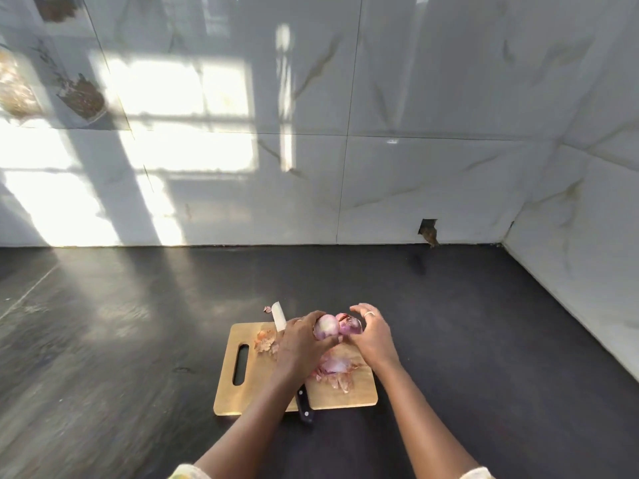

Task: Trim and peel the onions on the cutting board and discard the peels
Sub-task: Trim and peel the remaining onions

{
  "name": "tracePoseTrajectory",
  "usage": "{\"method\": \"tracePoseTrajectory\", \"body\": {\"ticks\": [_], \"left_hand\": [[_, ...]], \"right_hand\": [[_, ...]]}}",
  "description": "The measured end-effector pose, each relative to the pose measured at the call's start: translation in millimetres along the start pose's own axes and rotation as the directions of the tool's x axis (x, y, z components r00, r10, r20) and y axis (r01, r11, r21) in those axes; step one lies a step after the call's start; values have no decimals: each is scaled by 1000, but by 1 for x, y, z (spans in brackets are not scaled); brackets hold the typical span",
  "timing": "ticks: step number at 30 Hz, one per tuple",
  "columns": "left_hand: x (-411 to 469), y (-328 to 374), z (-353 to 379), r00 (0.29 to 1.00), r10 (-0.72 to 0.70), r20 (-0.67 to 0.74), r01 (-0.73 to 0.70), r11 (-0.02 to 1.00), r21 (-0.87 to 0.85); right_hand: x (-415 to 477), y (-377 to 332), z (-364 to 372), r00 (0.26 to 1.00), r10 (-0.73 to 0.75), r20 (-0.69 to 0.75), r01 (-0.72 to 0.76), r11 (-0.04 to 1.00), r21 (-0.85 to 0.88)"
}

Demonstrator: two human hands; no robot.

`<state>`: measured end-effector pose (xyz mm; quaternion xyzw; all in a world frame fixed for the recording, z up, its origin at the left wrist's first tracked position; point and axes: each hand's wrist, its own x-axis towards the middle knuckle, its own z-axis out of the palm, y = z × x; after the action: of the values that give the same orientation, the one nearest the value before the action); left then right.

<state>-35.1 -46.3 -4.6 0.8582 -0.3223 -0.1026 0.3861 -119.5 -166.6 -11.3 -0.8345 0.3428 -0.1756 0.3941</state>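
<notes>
Your left hand (304, 344) is wrapped around a peeled, pale purple-white onion (326, 327), holding it above the far part of the wooden cutting board (262, 388). Your right hand (371, 335) sits just beside it with its fingers curled over a second onion (347, 324), a darker purple one with skin partly on; the two onions touch each other between your hands. A ring shows on one right finger.

Below your hands, loose pink and papery peels (333, 371) lie piled on the board's right half, and a smaller heap of brownish peels (265, 341) lies near the board's far left side, beside its handle slot. A knife (278, 316) lies across the board under your left forearm: its pale blade pokes out past the far edge, and its black handle sticks out over the near edge onto the dark tabletop (138, 323). One small scrap of peel rests on the tabletop just left of the blade tip. Pale marbled wall tiles (415, 98) rise behind, with sunlight falling on the left.
</notes>
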Motion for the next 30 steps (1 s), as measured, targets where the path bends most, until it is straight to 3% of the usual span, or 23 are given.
{"method": "tracePoseTrajectory", "body": {"ticks": [2,4,7,11,15,19,25,30], "left_hand": [[0,7,4,1000,31,4,-31,999,14],[1,13,10,997,75,14,-76,997,18],[-1,21,18,991,131,42,-132,991,11],[-6,30,25,987,121,101,-114,991,-71],[-11,27,18,987,96,129,-92,995,-39],[-8,13,-3,997,-82,-9,82,996,20],[-12,7,-27,957,-290,17,276,926,257],[-25,5,-27,924,-376,69,289,805,518]], "right_hand": [[-5,3,-6,996,-25,-84,27,999,28],[-9,4,-11,989,44,-140,-17,982,187],[-8,0,-19,983,184,-19,-162,906,392],[-13,-6,-26,973,182,144,-210,956,206],[-21,-1,-24,977,202,73,-214,950,228],[-27,5,-21,960,278,13,-277,951,134],[-26,-2,-8,976,214,38,-211,975,-67],[-32,-4,-2,973,227,-26,-228,973,-37]]}}
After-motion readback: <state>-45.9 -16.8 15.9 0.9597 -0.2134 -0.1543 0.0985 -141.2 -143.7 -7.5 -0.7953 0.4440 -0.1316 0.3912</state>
